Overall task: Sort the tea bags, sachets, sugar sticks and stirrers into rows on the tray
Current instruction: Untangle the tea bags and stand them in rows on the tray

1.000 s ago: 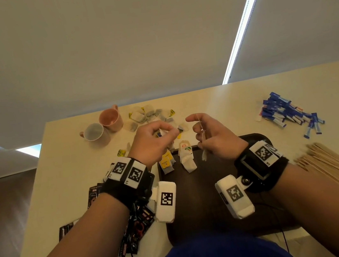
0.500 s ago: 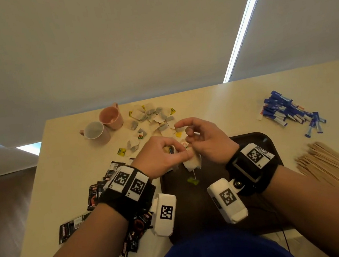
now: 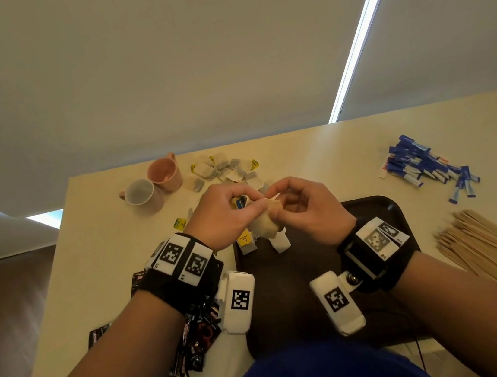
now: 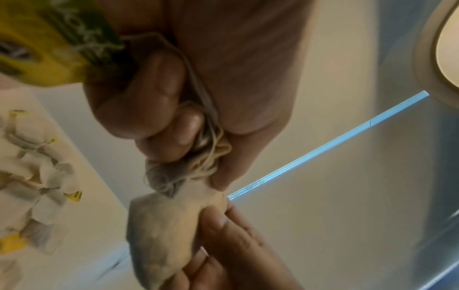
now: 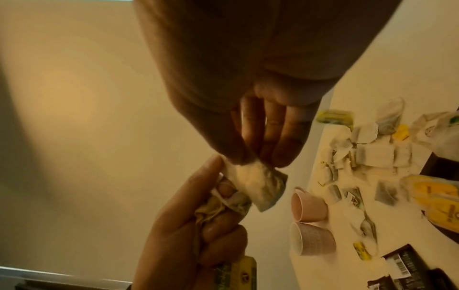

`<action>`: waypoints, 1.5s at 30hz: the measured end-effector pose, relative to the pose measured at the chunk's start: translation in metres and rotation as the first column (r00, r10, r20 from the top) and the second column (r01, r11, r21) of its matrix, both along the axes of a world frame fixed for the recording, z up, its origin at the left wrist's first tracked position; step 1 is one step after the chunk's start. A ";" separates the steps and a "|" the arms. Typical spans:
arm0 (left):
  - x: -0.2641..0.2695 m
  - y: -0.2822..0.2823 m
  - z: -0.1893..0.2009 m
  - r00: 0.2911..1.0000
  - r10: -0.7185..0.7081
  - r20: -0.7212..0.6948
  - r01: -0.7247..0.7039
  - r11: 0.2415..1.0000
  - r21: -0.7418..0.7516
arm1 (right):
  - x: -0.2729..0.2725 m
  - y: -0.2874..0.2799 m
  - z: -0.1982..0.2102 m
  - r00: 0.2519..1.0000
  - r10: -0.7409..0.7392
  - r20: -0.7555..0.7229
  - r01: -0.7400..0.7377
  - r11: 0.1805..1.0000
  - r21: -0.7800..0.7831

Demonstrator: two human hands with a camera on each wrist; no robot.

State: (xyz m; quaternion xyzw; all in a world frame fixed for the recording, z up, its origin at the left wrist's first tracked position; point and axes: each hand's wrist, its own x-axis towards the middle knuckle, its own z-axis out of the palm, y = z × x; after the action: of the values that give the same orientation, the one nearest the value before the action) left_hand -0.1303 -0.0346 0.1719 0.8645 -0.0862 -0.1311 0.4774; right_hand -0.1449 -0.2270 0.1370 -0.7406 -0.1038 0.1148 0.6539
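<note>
Dark sachets (image 3: 197, 337) at nine o'clock sit half hidden under the left wrist band, their print unreadable. The left hand (image 3: 224, 215) is curled round a bunch of tea bags (image 4: 183, 172), strings tangled, a yellow tag (image 3: 240, 202) poking out; how many bags it holds I cannot tell. The right hand (image 3: 310, 208) pinches one pale, crumpled tea bag (image 5: 255, 183) by its corner, held up above the far edge of the dark tray (image 3: 380, 212). Two more bags (image 3: 279, 241) lie on the tray below the hands, partly covered. At twelve o'clock, a loose heap of tea bags (image 3: 226, 170) beside two cups (image 3: 152, 188). At two o'clock blue sugar sticks (image 3: 424, 165); at three, wooden stirrers (image 3: 486, 248).
</note>
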 end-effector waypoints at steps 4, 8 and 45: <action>0.003 0.004 0.009 0.999 -0.039 -0.003 0.039 0.999 0.010 | 0.001 -0.002 -0.001 0.999 0.038 0.027 -0.037 0.998 -0.042; 0.008 0.009 0.014 0.997 0.003 0.075 -0.007 0.998 0.061 | 0.004 -0.005 -0.002 0.992 0.031 0.120 -0.006 0.979 -0.202; 0.012 -0.017 0.039 0.961 0.161 -0.226 -0.235 0.906 -0.353 | -0.017 0.004 -0.033 0.961 0.004 -0.278 -0.052 0.985 -0.166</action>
State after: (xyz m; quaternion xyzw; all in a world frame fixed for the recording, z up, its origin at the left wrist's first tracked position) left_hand -0.1181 -0.0513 0.2109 0.7446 0.0250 -0.1452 0.6511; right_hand -0.1618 -0.2234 0.1044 -0.7692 -0.0116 0.2347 0.5942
